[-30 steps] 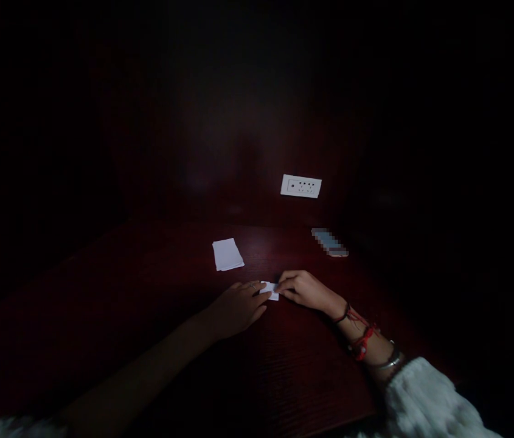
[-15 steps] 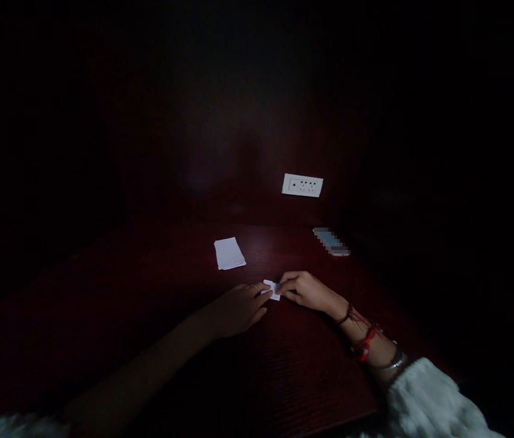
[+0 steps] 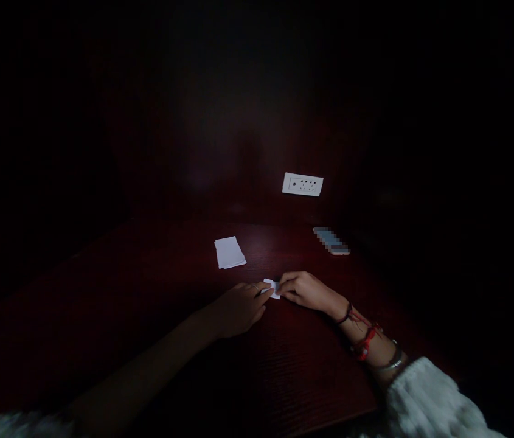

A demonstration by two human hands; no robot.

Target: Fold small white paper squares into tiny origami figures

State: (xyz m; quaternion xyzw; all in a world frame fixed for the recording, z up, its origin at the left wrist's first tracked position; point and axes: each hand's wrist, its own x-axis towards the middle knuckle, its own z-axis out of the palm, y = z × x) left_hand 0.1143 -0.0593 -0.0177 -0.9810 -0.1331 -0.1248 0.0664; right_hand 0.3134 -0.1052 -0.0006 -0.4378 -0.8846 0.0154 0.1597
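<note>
A small folded piece of white paper [image 3: 276, 295] lies on the dark red table between my two hands. My left hand [image 3: 242, 309], with a ring on one finger, reaches in from the left. Its fingers are stretched out, and the tips press on top of the paper. At the paper's right edge, my right hand [image 3: 305, 288] has its thumb and fingers closed on it in a pinch. The fingers cover part of the paper, so its folds are hard to make out. Beyond my left hand lies a small stack of white paper sheets [image 3: 230, 252], slightly askew.
A phone [image 3: 331, 241], its screen blurred out, lies at the back right of the table [image 3: 320, 377]. On the dark wall behind is a white power socket [image 3: 302, 184]. The table's front edge shows at the lower right. Both sides are very dark.
Hardly anything differs. My left fingertips have shifted very slightly to the right over the folded paper; my right hand stays at its edge.
</note>
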